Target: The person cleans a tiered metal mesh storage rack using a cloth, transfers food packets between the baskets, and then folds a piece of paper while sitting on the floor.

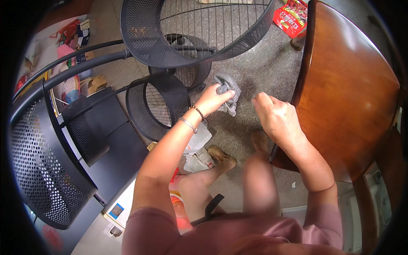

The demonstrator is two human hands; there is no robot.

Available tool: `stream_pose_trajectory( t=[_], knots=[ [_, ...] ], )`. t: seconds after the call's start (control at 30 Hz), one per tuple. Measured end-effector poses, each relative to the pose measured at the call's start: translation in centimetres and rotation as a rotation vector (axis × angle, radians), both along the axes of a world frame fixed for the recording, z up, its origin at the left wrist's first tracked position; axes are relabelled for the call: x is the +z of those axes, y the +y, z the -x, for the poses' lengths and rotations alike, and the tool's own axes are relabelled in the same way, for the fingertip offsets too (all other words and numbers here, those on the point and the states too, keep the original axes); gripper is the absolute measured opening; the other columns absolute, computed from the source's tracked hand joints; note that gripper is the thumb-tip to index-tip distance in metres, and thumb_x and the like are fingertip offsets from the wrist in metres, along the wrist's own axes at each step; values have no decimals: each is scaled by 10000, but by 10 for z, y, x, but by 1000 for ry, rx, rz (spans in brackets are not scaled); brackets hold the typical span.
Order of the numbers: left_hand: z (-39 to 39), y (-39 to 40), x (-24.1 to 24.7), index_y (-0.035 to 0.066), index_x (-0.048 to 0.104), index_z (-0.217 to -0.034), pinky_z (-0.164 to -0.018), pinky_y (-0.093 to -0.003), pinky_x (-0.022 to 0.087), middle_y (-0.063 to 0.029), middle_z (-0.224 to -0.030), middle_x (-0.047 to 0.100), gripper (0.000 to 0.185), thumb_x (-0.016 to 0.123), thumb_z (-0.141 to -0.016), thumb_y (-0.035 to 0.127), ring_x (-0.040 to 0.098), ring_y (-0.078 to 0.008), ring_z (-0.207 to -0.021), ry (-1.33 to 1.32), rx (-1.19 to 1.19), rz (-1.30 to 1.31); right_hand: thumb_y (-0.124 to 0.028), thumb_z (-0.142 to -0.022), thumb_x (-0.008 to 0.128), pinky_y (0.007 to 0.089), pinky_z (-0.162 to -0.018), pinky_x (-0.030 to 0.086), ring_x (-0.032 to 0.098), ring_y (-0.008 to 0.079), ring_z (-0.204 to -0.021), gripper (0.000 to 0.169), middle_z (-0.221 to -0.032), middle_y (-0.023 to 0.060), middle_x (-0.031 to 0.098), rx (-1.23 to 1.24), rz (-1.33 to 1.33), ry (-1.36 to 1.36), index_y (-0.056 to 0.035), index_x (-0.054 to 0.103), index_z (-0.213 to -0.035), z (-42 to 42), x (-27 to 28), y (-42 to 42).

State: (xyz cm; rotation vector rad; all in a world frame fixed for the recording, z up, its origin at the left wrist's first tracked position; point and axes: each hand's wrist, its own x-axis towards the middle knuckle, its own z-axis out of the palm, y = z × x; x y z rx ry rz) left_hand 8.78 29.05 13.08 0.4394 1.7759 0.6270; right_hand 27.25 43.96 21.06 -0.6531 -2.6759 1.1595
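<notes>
My left hand (pixel 211 99) is closed around a crumpled grey cloth (pixel 230 86), held above the speckled floor. To its right, apart from the cloth, my right hand (pixel 276 117) has its fingers curled in; no object shows in it, though its palm is hidden. Ahead of both hands stands a black metal rack with round baskets. Its large upper basket (pixel 140 35) has perforated walls and a wire bottom. A smaller basket (pixel 177 92) sits lower, close to my left wrist, with another partly hidden behind it.
A polished brown wooden surface (pixel 347 92) lies close beside my right forearm. At left, a perforated black basket (pixel 51 165) joins curved tubes (pixel 86 65). A red printed packet (pixel 290 20) lies far right. Plastic wrapping (pixel 200 138) and printed paper (pixel 204 157) lie near my foot.
</notes>
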Motion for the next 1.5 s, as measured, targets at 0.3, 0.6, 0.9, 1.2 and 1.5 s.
stream_pose_trajectory(
  t=[0.3,0.6,0.9,1.2,1.5],
  knots=[
    [-70,-93,50,-13,605,-1006,-698,-228,452,-8,-884,643,321,670,-855,263,557,-67,-799,-41,211,180,-168,-885,579,387,-463,501,623,285,-540,165,-623,105,586,-56,-158,108,-67,484,-796,4,-7,0],
    [-147,-197,123,-10,620,-1018,-795,-289,497,-54,-931,679,274,658,-866,215,623,-118,-876,-184,399,122,-217,-913,557,416,-475,490,603,326,-560,188,-666,118,581,-130,-351,113,-80,476,-813,5,-17,-1],
    [-198,-225,222,-9,561,-1133,-846,-289,472,-75,-1029,650,381,662,-862,239,591,-139,-944,-242,521,19,-136,-858,638,356,-804,516,630,295,-942,309,-1042,160,621,-153,323,87,-50,577,-1149,-65,70,-105],
    [-170,-152,358,-18,386,-1320,-960,-360,415,-173,-1176,563,589,490,-955,433,538,-270,-1125,-268,252,-267,-301,-932,555,335,-977,406,479,179,-1173,564,-1297,42,485,-297,1918,208,-81,339,-1404,-114,205,-205],
    [-141,-142,383,0,474,-1272,-976,-394,390,-209,-1259,512,523,427,-975,428,489,-362,-1174,117,197,-596,-117,-888,573,320,-1022,346,418,189,-1224,601,-1357,108,420,-208,1253,7,7,293,-1405,-40,278,-144]
  ],
)
